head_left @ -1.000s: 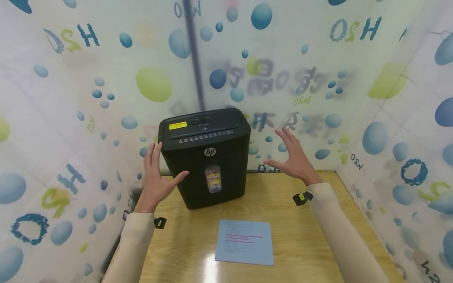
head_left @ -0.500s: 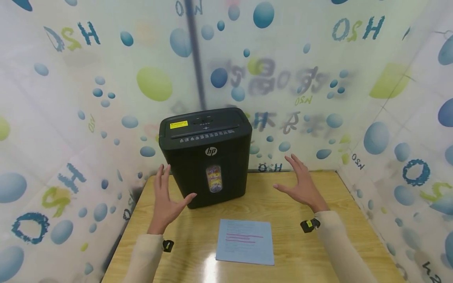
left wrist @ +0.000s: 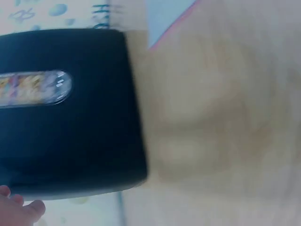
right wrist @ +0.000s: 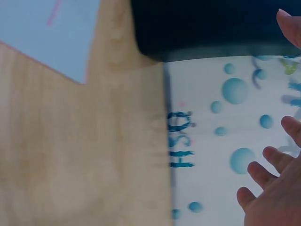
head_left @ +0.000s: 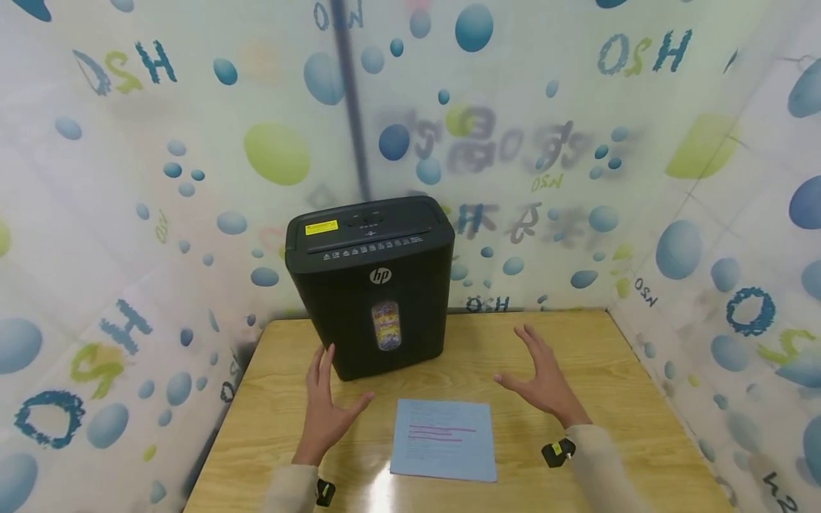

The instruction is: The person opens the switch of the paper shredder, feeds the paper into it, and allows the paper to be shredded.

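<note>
A black paper shredder (head_left: 410, 306) with an hp logo and a small window of coloured scraps stands at the back of the wooden table. In front of it lies a light blue sheet of paper (head_left: 442, 456), printed and marked with pink lines; its edge also shows in both wrist views. My left hand (head_left: 326, 420) hovers left of the paper, thumb spread from the fingers, holding nothing. To the right of the paper my right hand (head_left: 541, 381) is held in the same spread way, also with nothing in it. Both hands appear apart from the paper.
The wooden table (head_left: 256, 427) reaches to a curtain-like wall (head_left: 526, 85) printed with blue and green drops, which encloses the back and both sides. A black camera (head_left: 558, 452) is strapped at the right wrist, another black camera (head_left: 325, 491) at the left.
Both hands have come down and back from beside the shredder to either side of the paper, the left one also shifting rightward. Shredder and paper have stayed in place.
</note>
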Available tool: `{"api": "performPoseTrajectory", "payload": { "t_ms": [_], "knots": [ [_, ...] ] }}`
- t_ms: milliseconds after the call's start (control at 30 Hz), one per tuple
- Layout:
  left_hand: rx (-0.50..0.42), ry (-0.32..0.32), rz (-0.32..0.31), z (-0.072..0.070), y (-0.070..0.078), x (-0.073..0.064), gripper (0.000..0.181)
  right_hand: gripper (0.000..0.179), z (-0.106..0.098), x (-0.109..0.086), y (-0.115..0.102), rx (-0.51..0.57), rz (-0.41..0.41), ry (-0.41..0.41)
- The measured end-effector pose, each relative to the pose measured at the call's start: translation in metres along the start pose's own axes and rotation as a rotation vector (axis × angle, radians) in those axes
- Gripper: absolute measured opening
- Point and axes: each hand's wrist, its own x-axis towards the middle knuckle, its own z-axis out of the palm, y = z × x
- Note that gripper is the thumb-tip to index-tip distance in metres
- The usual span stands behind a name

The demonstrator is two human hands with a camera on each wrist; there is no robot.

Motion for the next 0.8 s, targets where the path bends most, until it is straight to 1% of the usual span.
{"api": "performPoseTrajectory", "payload": {
  "t_ms": [167,300,367,433,567,667,733,800],
  "knots": [
    [-0.031,-0.07,-0.017,0.02,-0.008,-0.016,0.117,0.102,0.017,-0.014,0.013,0.001,0.016,-0.01],
    [-0.033,-0.155,-0.036,0.035,-0.013,-0.026,0.116,0.102,0.031,-0.025,0.019,0.002,0.017,-0.021],
    [-0.024,-0.196,-0.032,0.042,-0.015,-0.031,0.114,0.102,0.039,-0.03,0.022,-0.001,0.017,-0.028],
    [-0.001,-0.23,-0.008,0.048,-0.017,-0.035,0.113,0.102,0.047,-0.035,0.023,-0.004,0.018,-0.035],
    [0.052,-0.26,0.088,0.061,-0.02,-0.041,0.111,0.101,0.064,-0.043,0.026,-0.003,0.015,-0.067],
    [0.1,-0.296,0.135,0.069,-0.02,-0.046,0.11,0.101,0.077,-0.048,0.029,0.0,0.005,-0.099],
    [0.129,-0.34,0.148,0.074,-0.02,-0.049,0.11,0.101,0.084,-0.05,0.03,-0.007,-0.002,-0.119],
    [0.151,-0.398,0.154,0.079,-0.018,-0.052,0.109,0.1,0.091,-0.053,0.03,-0.017,-0.008,-0.131]
  ]
}}
